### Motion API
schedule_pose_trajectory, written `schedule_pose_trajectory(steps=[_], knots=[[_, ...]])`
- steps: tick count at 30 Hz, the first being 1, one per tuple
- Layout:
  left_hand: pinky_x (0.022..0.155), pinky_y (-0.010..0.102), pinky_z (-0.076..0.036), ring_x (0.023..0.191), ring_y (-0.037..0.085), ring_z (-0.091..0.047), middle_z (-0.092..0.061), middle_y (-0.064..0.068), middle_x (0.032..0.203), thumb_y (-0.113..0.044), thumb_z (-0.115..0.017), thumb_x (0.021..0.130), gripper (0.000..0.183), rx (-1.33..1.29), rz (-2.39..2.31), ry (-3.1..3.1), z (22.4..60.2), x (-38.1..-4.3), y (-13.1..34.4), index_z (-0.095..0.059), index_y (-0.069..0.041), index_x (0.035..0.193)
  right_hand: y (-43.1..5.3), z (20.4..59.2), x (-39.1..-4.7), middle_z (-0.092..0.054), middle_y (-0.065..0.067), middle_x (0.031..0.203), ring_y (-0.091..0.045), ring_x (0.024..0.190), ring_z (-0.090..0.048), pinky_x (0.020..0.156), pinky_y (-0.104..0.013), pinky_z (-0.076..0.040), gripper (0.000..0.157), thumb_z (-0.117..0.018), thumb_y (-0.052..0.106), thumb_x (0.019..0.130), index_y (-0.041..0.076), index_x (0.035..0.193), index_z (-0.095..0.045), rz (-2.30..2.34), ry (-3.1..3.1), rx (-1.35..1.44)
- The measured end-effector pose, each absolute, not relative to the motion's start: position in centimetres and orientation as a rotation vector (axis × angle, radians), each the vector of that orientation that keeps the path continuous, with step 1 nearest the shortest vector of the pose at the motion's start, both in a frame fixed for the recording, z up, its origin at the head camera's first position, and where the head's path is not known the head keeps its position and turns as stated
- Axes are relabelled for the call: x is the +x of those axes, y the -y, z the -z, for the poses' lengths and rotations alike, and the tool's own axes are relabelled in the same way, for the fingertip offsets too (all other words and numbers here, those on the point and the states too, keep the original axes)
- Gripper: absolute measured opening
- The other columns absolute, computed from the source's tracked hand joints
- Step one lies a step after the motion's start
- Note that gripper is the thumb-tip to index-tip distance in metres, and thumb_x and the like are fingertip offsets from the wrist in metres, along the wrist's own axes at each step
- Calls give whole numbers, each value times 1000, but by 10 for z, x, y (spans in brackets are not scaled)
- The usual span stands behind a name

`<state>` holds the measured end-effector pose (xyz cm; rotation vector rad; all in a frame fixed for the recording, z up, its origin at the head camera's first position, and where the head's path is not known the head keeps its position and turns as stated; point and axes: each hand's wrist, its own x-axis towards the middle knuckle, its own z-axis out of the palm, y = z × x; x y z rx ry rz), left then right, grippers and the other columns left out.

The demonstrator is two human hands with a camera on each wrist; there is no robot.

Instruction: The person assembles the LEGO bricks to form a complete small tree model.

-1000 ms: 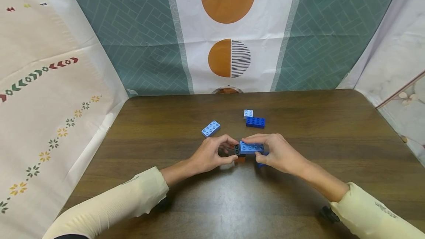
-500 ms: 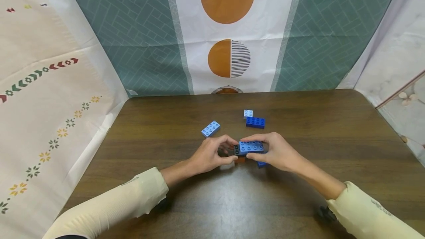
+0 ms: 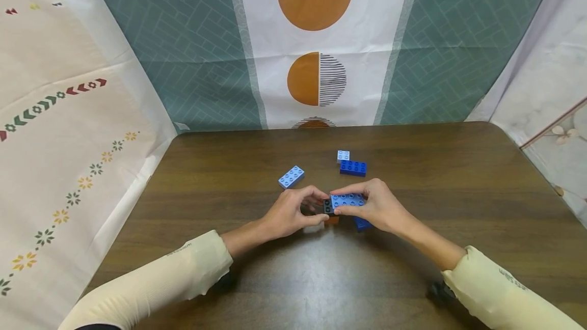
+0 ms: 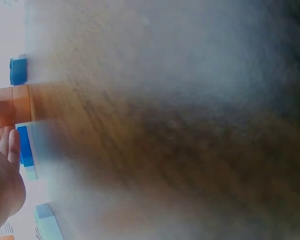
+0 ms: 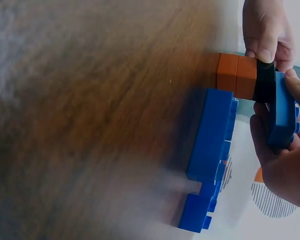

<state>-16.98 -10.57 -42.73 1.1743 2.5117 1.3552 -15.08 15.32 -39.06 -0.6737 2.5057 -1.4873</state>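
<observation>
In the head view my left hand grips the black brick on top of a stack between thumb and fingers. Below it, the right wrist view shows two orange bricks stacked on the table. My right hand pinches a light blue eight-stud brick, thumb at the near side and fingers at the far side. One end of that brick lies over the black brick, leaving two black studs showing; its other end juts out to the right. Beneath the overhang stands a blue brick.
On the wooden table, a pale blue brick lies beyond my left hand. Farther back, a dark blue brick sits beside a small white-blue brick. Patterned cloths hang behind the table and at both sides.
My right hand has shifted left along the light blue brick, its thumb now near the left end. More of the blue brick below shows. The left hand has stayed put.
</observation>
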Motion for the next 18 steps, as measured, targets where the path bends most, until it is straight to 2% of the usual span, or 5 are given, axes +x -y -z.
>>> schedule_pose_trajectory(steps=[4, 8, 14, 18], knots=[[88, 25, -60, 99, 16, -75, -74, 6, 125, -15, -85, 94, 39, 1168, -1307, -2527, 425, -170, 108, -68, -7, 128, -152, 390, -152, -80, -7, 109, -14, 74, -66, 61, -21, -54, 34, -89, 19, 89, 7, 120, -82, 1462, -2525, -700], [91, 26, -59, 106, 15, -75, -74, 4, 127, -22, -82, 97, 41, 1184, -1265, -2536, 421, -174, 113, -68, -8, 133, -151, 389, -153, -81, -5, 108, -13, 65, -56, 50, -23, -37, 33, -89, 19, 88, 7, 119, -82, 1431, -2555, -741], [94, 35, -60, 112, 21, -74, -73, 6, 131, -25, -75, 103, 44, 1168, -1294, -2656, 416, -191, 124, -66, -4, 140, -151, 388, -153, -81, -3, 103, -15, 68, -58, 50, -23, -39, 33, -90, 19, 88, 7, 118, -82, 1410, -2576, -717], [102, 44, -56, 123, 28, -68, -65, 6, 146, -29, -79, 99, 61, 1014, -1289, -2837, 417, -204, 133, -57, -6, 151, -152, 387, -153, -81, -5, 107, -16, 71, -58, 49, -24, -38, 34, -90, 19, 87, 8, 118, -82, 1399, -2578, -712]])
